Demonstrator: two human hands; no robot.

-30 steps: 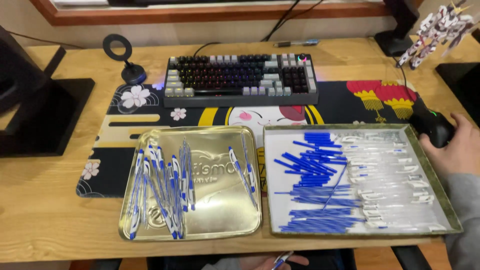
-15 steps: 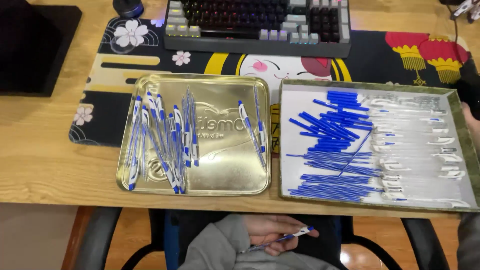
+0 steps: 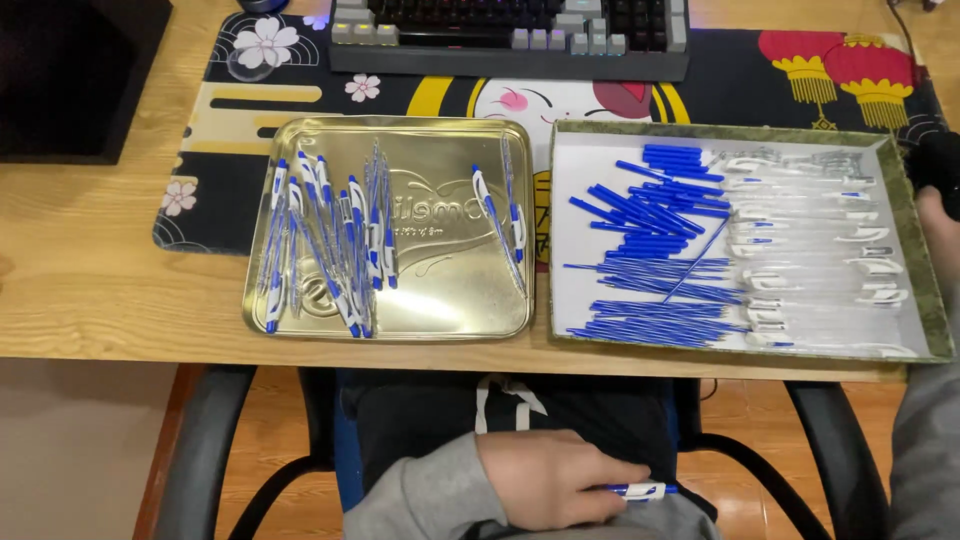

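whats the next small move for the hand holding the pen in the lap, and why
Probably lift the left hand and lay its pen in the gold tray. That pen looks whole, white and blue like those already there, while the right tray holds only separate parts.

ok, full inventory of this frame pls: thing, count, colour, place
gold tin tray: one, gold, desk centre-left
assembled pens: roughly fifteen, blue and white, in the gold tin tray
white tray: one, white with green rim, desk right
blue refills and caps: many, blue, left half of the white tray
clear pen barrels: many, clear and white, right half of the white tray
keyboard: one, black and grey, top edge
desk mat: one, black with flowers and lanterns, under the trays
chair: one, black armrests, below the desk
pen: one, blue and white, in the left hand
left hand: on the lap
right hand: at the right edge, grip unclear
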